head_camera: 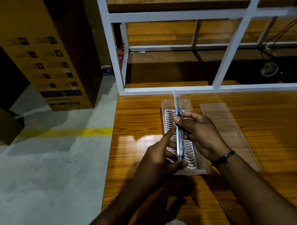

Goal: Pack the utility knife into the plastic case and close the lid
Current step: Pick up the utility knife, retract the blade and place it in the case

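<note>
A slim silver utility knife (177, 108) is held lengthwise above the open clear plastic case (167, 117), its blade end pointing away from me. The case lies on the wooden table and has a white slotted insert (189, 150) inside. My right hand (201, 135) grips the knife's middle from the right, thumb on top. My left hand (157, 160) pinches the knife's near end, index finger stretched along its left side. The clear lid (229, 132) lies flat on the table, apart from the case, to its right.
The wooden table (280, 142) ends at its left edge over a concrete floor (38, 174) with a yellow line. A white metal frame with wooden shelves (230, 50) stands just behind the case. Cardboard boxes (45, 50) stand far left.
</note>
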The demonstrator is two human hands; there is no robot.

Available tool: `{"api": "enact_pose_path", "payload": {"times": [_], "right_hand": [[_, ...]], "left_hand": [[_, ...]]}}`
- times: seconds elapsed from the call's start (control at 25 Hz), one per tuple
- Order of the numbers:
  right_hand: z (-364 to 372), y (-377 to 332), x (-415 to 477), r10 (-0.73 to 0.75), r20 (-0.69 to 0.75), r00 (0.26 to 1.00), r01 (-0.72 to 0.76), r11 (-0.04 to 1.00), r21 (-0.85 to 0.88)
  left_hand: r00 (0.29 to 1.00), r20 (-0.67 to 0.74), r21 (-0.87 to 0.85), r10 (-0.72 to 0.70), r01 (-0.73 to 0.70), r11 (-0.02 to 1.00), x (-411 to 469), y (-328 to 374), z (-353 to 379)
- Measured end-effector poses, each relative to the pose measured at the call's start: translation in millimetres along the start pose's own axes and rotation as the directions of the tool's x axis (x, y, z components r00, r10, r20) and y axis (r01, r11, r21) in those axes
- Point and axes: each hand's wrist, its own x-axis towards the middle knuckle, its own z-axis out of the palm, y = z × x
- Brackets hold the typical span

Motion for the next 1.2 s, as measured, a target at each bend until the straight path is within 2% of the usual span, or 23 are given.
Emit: {"api": "enact_pose_path", "payload": {"times": [0.16, 0.52, 1.2], "right_hand": [[0.3, 1.6, -7.0, 0.012, -0.003, 1.0, -0.012, 1.0, 0.016], [1.2, 0.6, -18.2, 0.023, 0.016, 1.0, -0.023, 0.999, 0.045], [-1.6, 4.7, -28.5, 0.079, 0.109, 0.991, -0.089, 0.991, 0.097]], "left_hand": [[0.999, -0.019, -0.077, -0.041, 0.039, 0.996, 4.2, 2.6, -0.1], [0.997, -0.069, -0.113, -0.038, 0.03, 0.993, 9.3, -0.1, 2.6], [0.989, -0.139, -0.093, -0.049, 0.036, 0.995, 12.9, -1.4, 2.1]]}}
